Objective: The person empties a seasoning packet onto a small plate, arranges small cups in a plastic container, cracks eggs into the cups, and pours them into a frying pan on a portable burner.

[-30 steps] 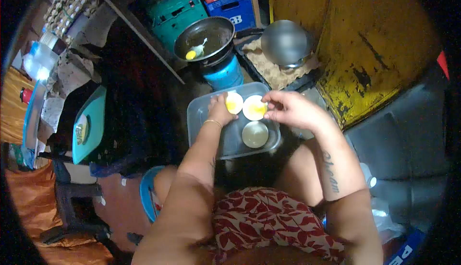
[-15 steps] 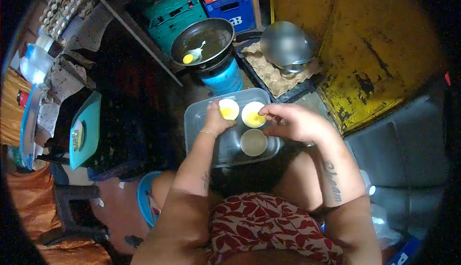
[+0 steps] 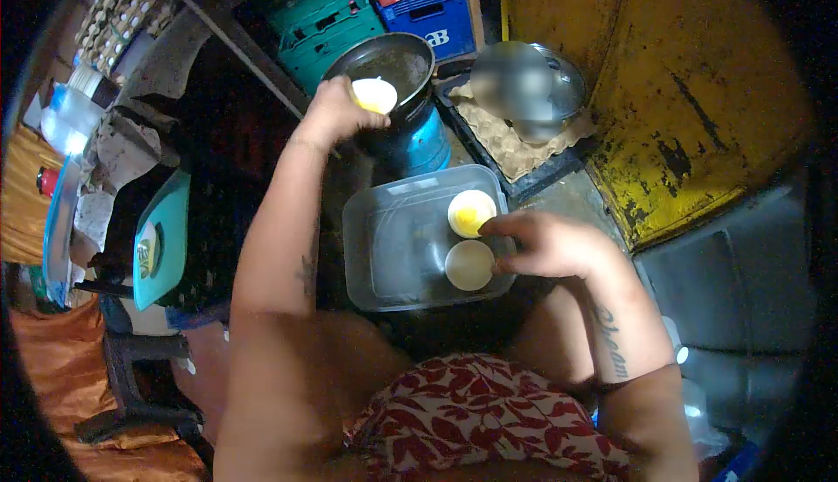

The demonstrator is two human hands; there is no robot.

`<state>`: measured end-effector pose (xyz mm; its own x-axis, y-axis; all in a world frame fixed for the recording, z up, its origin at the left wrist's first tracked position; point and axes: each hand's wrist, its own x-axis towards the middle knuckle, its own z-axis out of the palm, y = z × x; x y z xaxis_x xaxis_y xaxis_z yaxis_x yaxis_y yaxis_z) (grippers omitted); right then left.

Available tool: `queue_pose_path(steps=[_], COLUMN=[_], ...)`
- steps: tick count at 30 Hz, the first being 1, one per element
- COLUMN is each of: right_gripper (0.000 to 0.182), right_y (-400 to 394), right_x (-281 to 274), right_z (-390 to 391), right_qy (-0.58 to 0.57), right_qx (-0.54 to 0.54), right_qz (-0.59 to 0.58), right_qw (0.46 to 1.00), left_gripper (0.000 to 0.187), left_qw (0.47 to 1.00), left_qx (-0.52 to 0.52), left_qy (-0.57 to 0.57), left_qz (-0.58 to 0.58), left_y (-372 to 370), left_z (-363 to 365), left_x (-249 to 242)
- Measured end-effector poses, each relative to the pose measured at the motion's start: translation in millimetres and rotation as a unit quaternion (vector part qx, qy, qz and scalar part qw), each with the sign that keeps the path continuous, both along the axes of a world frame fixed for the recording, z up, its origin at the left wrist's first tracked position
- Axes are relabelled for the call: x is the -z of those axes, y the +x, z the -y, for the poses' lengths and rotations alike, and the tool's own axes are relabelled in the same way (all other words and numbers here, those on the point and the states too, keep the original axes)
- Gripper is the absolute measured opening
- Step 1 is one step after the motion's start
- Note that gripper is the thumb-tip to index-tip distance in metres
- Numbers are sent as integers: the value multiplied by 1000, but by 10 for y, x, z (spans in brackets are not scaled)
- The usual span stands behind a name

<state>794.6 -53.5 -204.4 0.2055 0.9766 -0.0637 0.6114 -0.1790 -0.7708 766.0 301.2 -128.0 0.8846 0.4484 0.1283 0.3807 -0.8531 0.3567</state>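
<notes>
My left hand [image 3: 336,115] is closed around the rim of a small white bowl [image 3: 375,91] with yellow egg in it, over the near edge of the black frying pan [image 3: 417,58]. The hand and bowl hide part of the pan. My right hand [image 3: 550,242] sits at the right side of a clear plastic container [image 3: 371,272], thumb and fingers apart. Its fingertips are close to a second white bowl [image 3: 472,207] holding an egg yolk and to a pale, round bowl [image 3: 470,265]; whether they touch is hard to tell.
The pan sits above a blue cylinder-shaped stove [image 3: 428,146]. To its right, a metal pot or lid [image 3: 563,85] lies on a cardboard egg tray [image 3: 506,150]. Green crates [image 3: 327,24] and a blue crate [image 3: 428,24] stand behind. A teal tray [image 3: 166,255] is at left.
My left hand has lifted its bowl out of the container and carried it up and left to the pan. My right hand stays beside the other two bowls.
</notes>
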Motion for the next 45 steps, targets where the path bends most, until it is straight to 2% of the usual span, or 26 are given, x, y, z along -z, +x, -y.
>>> queue_pose_path(steps=[2,3,5,7,9,11,13,14,15,17,18,19,21,28,30,34,37,39,40,41,42,44,45], right_gripper=[57,57,56,54,53,55,56,57,58,58,58,58,57,58,58,54,59,59,59,57,54,51,48], right_y=[-3,-5,-4,13,28,50,57,50,49,61,65,65,62,18,21,40,29,46,55,66,73,83,94], right_x=[-39,-54,-118,-95,-32,-6,-63,-146,-200,-225,-232,-242,-257,-292,-225,-153,-163,-230,-190,-100,-51,-88,-98], right_z=[10,23,56,85,116,136,139,137,139,151,157,160,166,210,219,215,229,189,192,198,202,174,158], right_qy=[-2,-4,6,15,81,84,90,55,20,11,4,3,-19,-13,12,49,39,-52,-50,-10,30,19,6], right_qx=[8,15,14,15,-7,-16,-28,-24,-20,-21,-26,-24,-28,-27,-19,-15,-7,-11,-13,-10,-8,12,35], right_qz=[-5,-8,-13,-19,-17,-29,-41,-36,-31,-41,-48,-50,-37,-14,-22,-18,-13,-25,-22,-23,-25,-48,-71], right_qw=[1000,1000,1000,1000,997,996,995,998,999,999,999,998,999,999,1000,999,999,998,998,1000,999,999,997], left_gripper=[73,74,75,80,83,78,65,71,71,61,47,47,40,34,33,33,35,38,53,53,62,78,78], left_qw=[999,996,990,984,969,965,952,943,943,952,956,956,940,894,862,835,853,922,938,937,956,968,968], left_qx=[11,-31,-51,-59,-94,-108,-119,-130,-127,-178,-176,-174,-156,-89,-61,-30,-54,-167,-198,-200,-222,-229,-231], left_qy=[-31,40,61,14,80,98,213,146,146,182,194,194,270,425,498,549,519,346,278,279,177,6,7], left_qz=[-43,-75,-115,-166,-215,-218,-186,-268,-272,-169,-136,-137,-136,-112,-79,-26,-9,54,62,63,70,103,100], left_y=[294,472,777,1016,1232,1355,1446,1478,1517,1571,1578,1596,1635,1608,1584,1469,1372,1302,1239,1163,1074,819,638], left_z=[-135,-201,-335,-393,-411,-392,-367,-258,-270,-307,-316,-306,-285,-214,-204,-193,-145,-150,-172,-216,-251,-163,-72], left_x=[-65,-39,60,60,140,235,278,141,207,317,348,361,372,359,335,209,59,-24,-65,-84,-93,-109,-74])
